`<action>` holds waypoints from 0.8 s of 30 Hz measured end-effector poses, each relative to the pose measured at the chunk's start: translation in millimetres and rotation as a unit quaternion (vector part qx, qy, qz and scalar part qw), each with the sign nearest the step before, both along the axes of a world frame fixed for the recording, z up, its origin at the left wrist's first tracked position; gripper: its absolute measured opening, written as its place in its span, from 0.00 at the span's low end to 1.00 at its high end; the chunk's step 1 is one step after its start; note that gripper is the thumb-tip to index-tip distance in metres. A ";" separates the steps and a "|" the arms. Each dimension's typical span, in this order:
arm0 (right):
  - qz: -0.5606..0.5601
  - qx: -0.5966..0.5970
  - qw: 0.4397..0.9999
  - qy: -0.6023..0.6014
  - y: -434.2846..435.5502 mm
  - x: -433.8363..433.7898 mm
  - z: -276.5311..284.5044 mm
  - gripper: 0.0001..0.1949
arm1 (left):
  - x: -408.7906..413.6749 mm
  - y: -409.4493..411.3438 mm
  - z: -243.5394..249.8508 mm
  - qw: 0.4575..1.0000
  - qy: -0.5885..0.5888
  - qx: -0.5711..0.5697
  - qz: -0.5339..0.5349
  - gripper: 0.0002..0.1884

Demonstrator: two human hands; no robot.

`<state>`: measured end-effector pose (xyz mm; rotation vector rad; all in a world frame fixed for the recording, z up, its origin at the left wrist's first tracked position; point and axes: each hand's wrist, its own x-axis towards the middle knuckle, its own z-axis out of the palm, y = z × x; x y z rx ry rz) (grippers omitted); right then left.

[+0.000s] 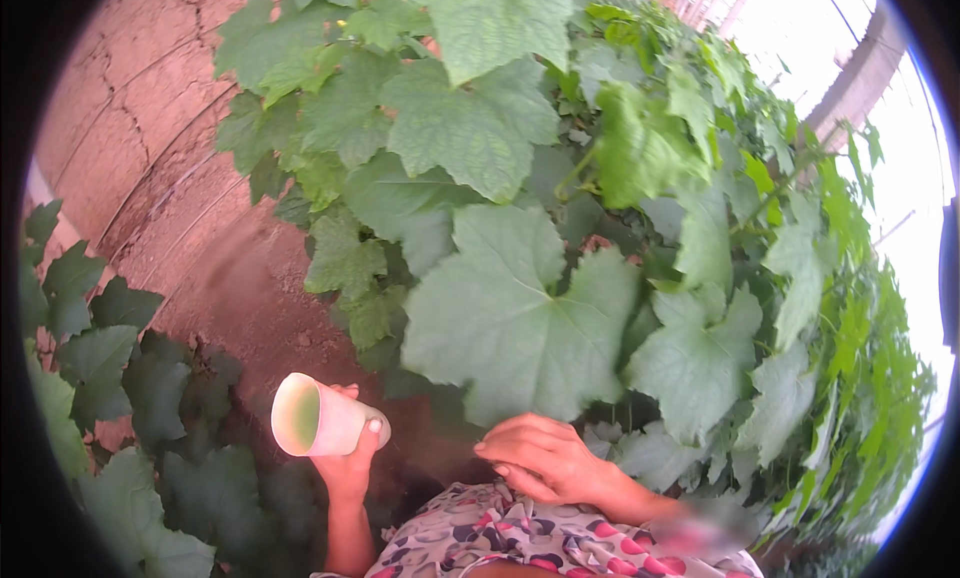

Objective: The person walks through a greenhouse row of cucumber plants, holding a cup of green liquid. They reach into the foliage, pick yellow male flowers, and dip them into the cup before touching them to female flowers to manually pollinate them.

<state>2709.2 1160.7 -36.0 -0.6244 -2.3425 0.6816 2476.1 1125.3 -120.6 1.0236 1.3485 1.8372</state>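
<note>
A pale, whitish cup (337, 420) is gripped by my left hand (351, 462), with the thumb across its side near the base. The cup lies tilted, its mouth facing left, and its inside looks greenish. Close to my patterned shirt (517, 533), my right hand (544, 458) hovers with its fingers curled and near one another. Its palm is turned away, so whatever might be between the fingers is hidden. Just above that hand hangs a broad lobed vine leaf (525, 315), the largest in view.
Dense climbing vines (750, 315) fill the middle and right. More dark leaves (210, 488) grow at lower left. Bare soil (262, 293) runs between them, beside a cracked earthen wall (135, 97). A slanted post (855, 75) stands at upper right.
</note>
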 end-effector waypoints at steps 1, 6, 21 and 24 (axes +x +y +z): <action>0.001 -0.029 0.999 -0.025 5.8 -4.7 -3.8 0.13 | -8.0 2.4 -1.5 1.000 0.003 -0.002 0.012 0.36; 0.035 -0.060 0.981 -0.180 45.1 -17.4 -37.4 0.16 | -40.9 14.3 9.0 0.993 0.018 -0.004 0.121 0.35; 0.058 -0.108 0.982 -0.144 138.4 -103.5 -66.8 0.18 | -139.7 82.1 -7.9 0.981 0.030 -0.011 0.194 0.35; -0.023 -0.105 0.991 -0.080 156.5 -134.6 -60.7 0.18 | -177.7 109.9 -17.0 0.987 0.027 -0.011 0.156 0.35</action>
